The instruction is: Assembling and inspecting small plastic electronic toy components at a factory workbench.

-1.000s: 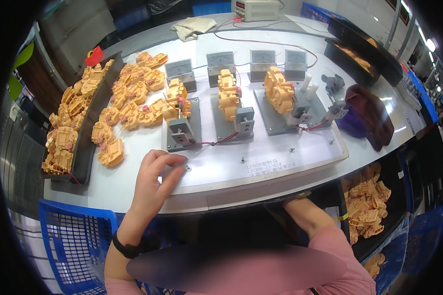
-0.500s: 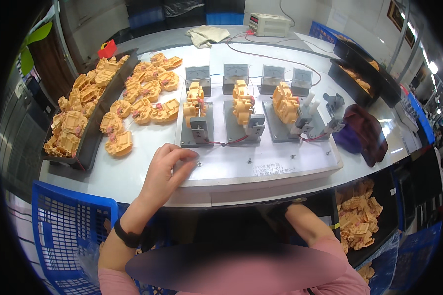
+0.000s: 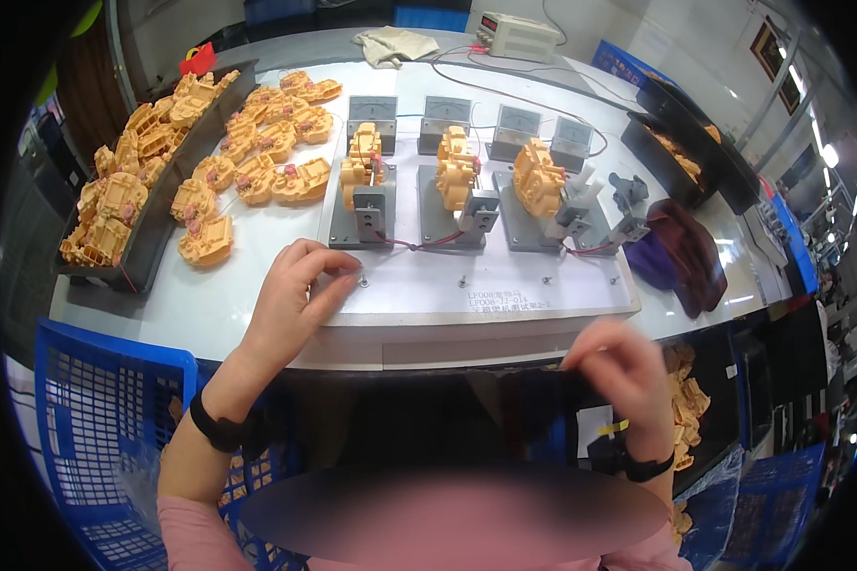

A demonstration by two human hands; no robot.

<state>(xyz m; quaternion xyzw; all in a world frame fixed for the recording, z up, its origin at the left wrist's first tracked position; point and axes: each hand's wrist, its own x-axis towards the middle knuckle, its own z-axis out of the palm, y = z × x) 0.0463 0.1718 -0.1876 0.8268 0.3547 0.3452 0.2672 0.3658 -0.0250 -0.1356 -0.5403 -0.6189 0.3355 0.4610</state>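
My left hand (image 3: 298, 290) rests at the front left corner of a white board (image 3: 400, 303), thumb and forefinger apart and empty, beside a small metal switch-like stub (image 3: 364, 282). My right hand (image 3: 624, 366) is raised before the table's front edge, its curled fingers smeared by motion; I cannot make out anything in them. On the board, grey stands carry yellow-orange plastic housings: one at left (image 3: 362, 169), one in the middle (image 3: 455, 171) and one at right (image 3: 538, 181). A fourth stand (image 3: 628, 224) bears no housing. Analog meters (image 3: 371, 119) stand behind the row, and red wires run along its front.
More housings lie loose (image 3: 276, 143) left of the board and fill a black tray (image 3: 152, 271). A dark red and purple cloth (image 3: 681, 257) lies right. Black trays (image 3: 652, 157), a power supply (image 3: 516, 36) and a pale cloth (image 3: 395, 46) sit farther back. A blue basket (image 3: 114, 347) stands front left.
My right hand has come up from below the table edge into sight. My left hand stays by the same stub, while the whole view has shifted slightly.
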